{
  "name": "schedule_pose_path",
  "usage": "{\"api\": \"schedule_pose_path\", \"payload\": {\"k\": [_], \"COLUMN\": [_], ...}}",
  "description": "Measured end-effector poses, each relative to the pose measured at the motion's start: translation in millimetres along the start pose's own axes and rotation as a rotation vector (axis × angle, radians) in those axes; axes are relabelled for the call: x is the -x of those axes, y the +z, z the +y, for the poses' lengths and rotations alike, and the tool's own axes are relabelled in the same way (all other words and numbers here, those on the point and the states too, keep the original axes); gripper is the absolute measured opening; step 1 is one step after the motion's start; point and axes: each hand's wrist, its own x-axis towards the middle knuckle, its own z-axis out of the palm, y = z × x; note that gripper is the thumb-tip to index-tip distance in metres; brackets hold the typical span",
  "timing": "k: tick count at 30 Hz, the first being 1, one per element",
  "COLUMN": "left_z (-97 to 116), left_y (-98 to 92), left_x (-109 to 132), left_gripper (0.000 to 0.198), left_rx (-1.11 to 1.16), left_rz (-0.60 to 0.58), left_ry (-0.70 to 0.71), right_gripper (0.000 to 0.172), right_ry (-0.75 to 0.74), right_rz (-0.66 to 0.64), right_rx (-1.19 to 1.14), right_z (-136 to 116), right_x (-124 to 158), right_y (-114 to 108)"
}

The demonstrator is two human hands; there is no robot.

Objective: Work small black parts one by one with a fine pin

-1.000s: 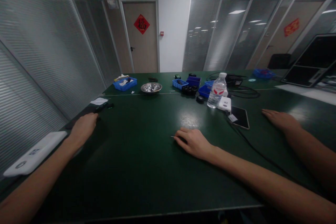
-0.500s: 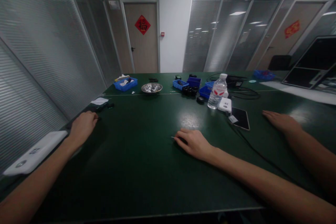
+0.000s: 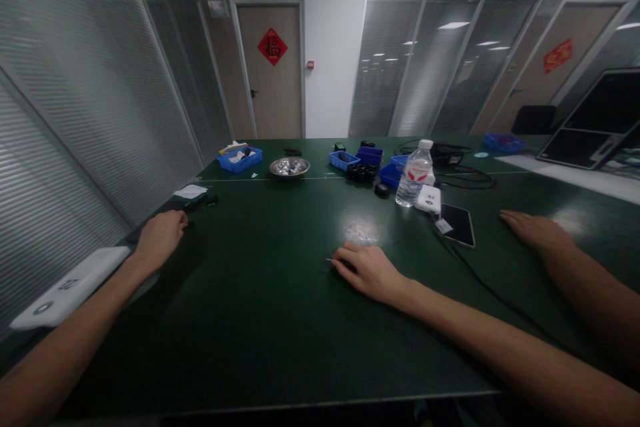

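My right hand point(image 3: 370, 271) rests on the green table point(image 3: 260, 320), fingers curled closed. From its fingertips a thin, pale pointed tip point(image 3: 328, 259) sticks out to the left; the palm hides the remainder. Near the left edge, my left hand point(image 3: 163, 238) lies with its fingers bent together. Something small and dark shows at those fingertips, too little of it to name. Just beyond are small dark pieces point(image 3: 212, 200) and a white paper point(image 3: 191, 191). Beside my left forearm lies a white power bank-like box point(image 3: 73, 288).
A co-worker's hand point(image 3: 537, 233) lies flat at right, near a phone point(image 3: 458, 225), a water bottle point(image 3: 415, 175) and a white device point(image 3: 428, 199) with a cable. Farther back stand a metal bowl point(image 3: 290, 177), blue trays point(image 3: 240, 161), black round parts point(image 3: 362, 173) and a laptop-like screen point(image 3: 595, 120).
The view has shifted very slightly. Both my hands keep nearly the same place and pose, and the objects on the table stay put.
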Motion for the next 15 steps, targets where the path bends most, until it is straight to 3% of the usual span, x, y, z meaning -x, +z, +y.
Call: {"api": "schedule_pose_path", "payload": {"k": [10, 15], "left_z": [-4.3, 3.6], "left_y": [5.8, 9.1], "left_x": [0.3, -1.7], "left_gripper": [0.027, 0.031], "left_rx": [0.003, 0.091], "left_rz": [0.018, -0.053], "left_ry": [-0.019, 0.046], "right_gripper": [0.028, 0.03], "right_ry": [-0.001, -0.002], "right_rz": [0.004, -0.001], "right_rx": [0.033, 0.021], "right_z": [3.3, 3.6], "right_x": [-0.5, -1.2], "right_y": [3.2, 2.5]}}
